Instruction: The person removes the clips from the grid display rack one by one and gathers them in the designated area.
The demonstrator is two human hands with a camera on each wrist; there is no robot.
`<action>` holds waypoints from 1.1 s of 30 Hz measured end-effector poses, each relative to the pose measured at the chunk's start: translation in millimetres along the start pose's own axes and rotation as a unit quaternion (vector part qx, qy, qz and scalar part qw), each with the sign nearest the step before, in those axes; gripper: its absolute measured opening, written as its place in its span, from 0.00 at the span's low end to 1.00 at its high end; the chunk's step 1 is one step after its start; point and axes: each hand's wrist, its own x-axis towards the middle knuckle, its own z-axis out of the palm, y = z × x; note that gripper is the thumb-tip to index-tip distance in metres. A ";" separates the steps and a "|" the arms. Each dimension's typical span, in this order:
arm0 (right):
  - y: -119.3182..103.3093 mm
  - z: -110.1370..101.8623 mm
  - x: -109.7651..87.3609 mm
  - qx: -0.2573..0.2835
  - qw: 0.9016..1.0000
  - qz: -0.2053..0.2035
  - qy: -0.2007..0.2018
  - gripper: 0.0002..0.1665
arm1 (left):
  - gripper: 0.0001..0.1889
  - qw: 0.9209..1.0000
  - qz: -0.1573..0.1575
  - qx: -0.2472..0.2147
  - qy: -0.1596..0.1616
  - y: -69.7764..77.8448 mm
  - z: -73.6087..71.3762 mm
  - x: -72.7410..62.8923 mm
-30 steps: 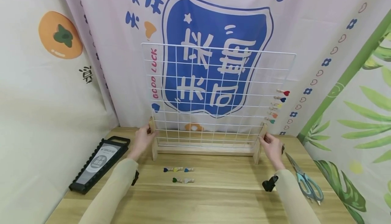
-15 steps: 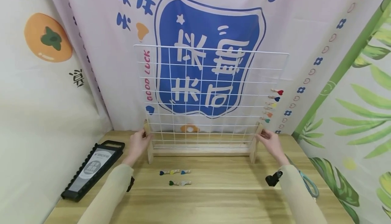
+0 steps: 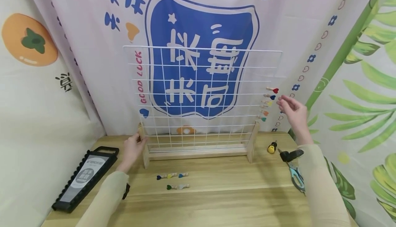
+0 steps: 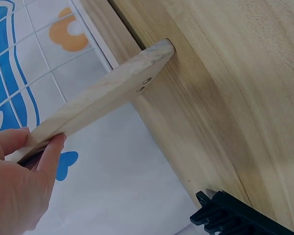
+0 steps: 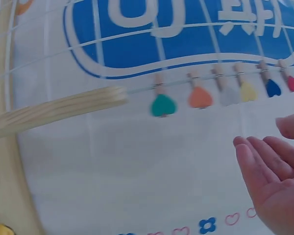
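A white wire grid (image 3: pixel 198 82) stands upright in a wooden stand (image 3: pixel 198 153). My left hand (image 3: pixel 133 150) pinches the stand's left upright (image 4: pixel 98 93) between thumb and fingers. Along the grid's right edge hang several heart clothespins, among them a red clothespin (image 3: pixel 274 90), a dark blue clothespin (image 5: pixel 272 85), a yellow clothespin (image 5: pixel 247 90), an orange clothespin (image 5: pixel 201 95) and a green clothespin (image 5: pixel 163 104). My right hand (image 3: pixel 294 115) is raised just right of them, fingers spread from the thumb and holding nothing.
Several loose heart clothespins (image 3: pixel 172 176) lie on the wooden table (image 3: pixel 216 203) before the stand. A black rack (image 3: pixel 86 179) with a grey label lies at left. On the right are teal-handled scissors (image 3: pixel 297 179) and a small yellow-and-black tool (image 3: pixel 272 147). A printed cloth (image 3: pixel 92 31) hangs behind.
My right hand has let go of the stand's right upright and risen beside the clothespins on the grid. My left hand keeps its grip. The head view has shifted to the right.
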 end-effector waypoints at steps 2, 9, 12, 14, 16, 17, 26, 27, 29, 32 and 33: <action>-8.3 0.1 7.1 0.029 0.999 -0.012 0.008 0.29 | 0.08 1.000 -0.002 0.002 -0.001 -1.9 0.4 -0.2; -26.0 4.4 19.0 0.019 1.000 -0.013 0.011 0.31 | 0.07 1.000 0.001 0.000 -0.001 -3.0 1.0 -0.3; -30.8 5.4 19.6 -0.006 1.000 -0.020 0.013 0.30 | 0.07 1.000 -0.002 0.002 -0.003 -3.9 1.1 0.1; -33.0 5.3 19.1 -0.027 0.999 -0.021 0.010 0.29 | 0.07 1.000 -0.005 0.005 -0.002 -3.7 0.8 0.1; -34.1 4.4 18.6 -0.060 0.998 -0.024 0.005 0.29 | 0.07 1.000 -0.002 0.006 0.001 -3.0 0.8 -0.1; -34.6 4.1 18.4 -0.075 0.997 -0.025 0.004 0.29 | 0.07 1.000 -0.001 0.006 0.003 -2.3 0.7 -0.3; -39.0 2.0 17.9 -0.110 0.994 -0.020 0.010 0.28 | 0.06 1.000 -0.002 0.005 0.004 -2.3 2.1 -0.3; -39.5 2.0 18.1 -0.112 0.993 -0.020 0.011 0.28 | 0.06 1.000 -0.001 0.006 0.004 -2.4 2.2 -0.2; -40.4 2.4 18.6 -0.117 0.993 -0.022 0.014 0.28 | 0.06 1.000 -0.001 0.006 0.005 -2.2 2.4 -0.2; -41.5 3.2 19.2 -0.127 0.991 -0.023 0.018 0.28 | 0.07 1.000 0.001 0.008 0.011 -2.3 2.5 -0.2; -41.8 3.5 19.3 -0.130 0.991 -0.023 0.021 0.28 | 0.07 1.000 0.002 0.009 0.012 -2.2 2.6 -0.3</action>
